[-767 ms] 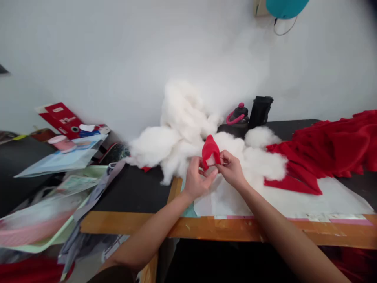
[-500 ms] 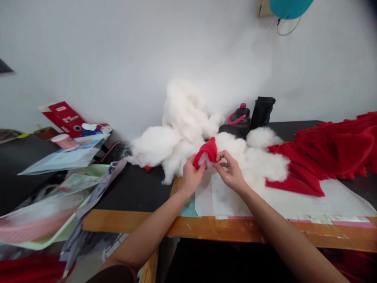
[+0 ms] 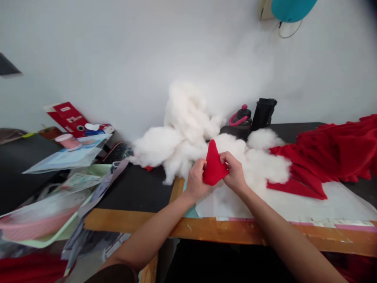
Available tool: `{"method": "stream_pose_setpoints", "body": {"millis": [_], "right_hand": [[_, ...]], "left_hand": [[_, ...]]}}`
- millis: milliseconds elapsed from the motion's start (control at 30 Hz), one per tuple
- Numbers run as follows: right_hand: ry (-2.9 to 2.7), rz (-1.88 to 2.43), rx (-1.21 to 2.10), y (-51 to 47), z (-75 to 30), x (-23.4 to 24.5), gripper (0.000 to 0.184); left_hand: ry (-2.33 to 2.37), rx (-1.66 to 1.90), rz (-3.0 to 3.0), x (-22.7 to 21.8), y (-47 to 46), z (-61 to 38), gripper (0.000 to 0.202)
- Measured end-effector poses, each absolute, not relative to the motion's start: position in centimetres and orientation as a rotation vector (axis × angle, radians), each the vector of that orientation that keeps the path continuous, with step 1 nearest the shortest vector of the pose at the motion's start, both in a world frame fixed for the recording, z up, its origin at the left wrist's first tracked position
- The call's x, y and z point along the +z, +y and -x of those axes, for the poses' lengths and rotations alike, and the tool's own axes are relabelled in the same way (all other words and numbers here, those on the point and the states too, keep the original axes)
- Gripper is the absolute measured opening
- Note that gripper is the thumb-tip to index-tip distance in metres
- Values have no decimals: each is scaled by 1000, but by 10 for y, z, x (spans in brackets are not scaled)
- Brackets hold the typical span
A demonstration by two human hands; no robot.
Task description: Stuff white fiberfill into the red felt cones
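Observation:
Between my two hands is a small red cone-shaped fabric piece (image 3: pixel 215 167), its narrow tip pointing up and away from me. My left hand (image 3: pixel 198 179) grips its left lower side, thumb on the near face. On the opposite side, my right hand (image 3: pixel 234 169) pinches the right edge between thumb and fingers. The underside of the piece is hidden. Right behind it rises a large heap of fluffy white stuffing (image 3: pixel 188 122). More tufts of it spread to the right, toward a pile of red fabric pieces (image 3: pixel 338 151). White sheeting (image 3: pixel 306 204) covers the table under my right forearm.
A dark bottle with a pink handle (image 3: pixel 241 118) and a black pouch (image 3: pixel 263 114) stand at the back. At left are a red box (image 3: pixel 69 118), a pink-lidded jar (image 3: pixel 68 141) and a pale green basket (image 3: pixel 53 239). Brown tape lines the table edge (image 3: pixel 206 230).
The red piece has turned over in my hands: white stuffing showed in its opening, and now a smooth red face shows with the tip upright. Both hands shifted slightly along its edges.

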State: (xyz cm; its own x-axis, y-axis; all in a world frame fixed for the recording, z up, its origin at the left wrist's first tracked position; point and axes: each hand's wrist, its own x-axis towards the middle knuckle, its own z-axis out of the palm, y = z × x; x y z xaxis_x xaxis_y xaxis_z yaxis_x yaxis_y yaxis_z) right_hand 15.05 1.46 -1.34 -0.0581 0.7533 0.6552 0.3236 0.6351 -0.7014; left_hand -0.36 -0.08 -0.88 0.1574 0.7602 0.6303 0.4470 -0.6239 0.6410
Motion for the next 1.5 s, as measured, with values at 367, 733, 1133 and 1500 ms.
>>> {"method": "stream_pose_setpoints", "body": {"millis": [367, 733, 1133, 1500], "right_hand": [[-1796, 943, 343, 10, -158, -2, 47], [-1451, 895, 758, 18, -155, -9, 18], [-1598, 1066, 235, 11, -152, -8, 19], [-1438, 897, 850, 12, -149, -2, 7]], "left_hand": [[1266, 1499, -1930, -6, 12, 10, 26], [1048, 1440, -1766, -5, 5, -1, 27], [1258, 1462, -1640, -15, 14, 4, 18], [1353, 1340, -2451, -13, 8, 2, 29]]}}
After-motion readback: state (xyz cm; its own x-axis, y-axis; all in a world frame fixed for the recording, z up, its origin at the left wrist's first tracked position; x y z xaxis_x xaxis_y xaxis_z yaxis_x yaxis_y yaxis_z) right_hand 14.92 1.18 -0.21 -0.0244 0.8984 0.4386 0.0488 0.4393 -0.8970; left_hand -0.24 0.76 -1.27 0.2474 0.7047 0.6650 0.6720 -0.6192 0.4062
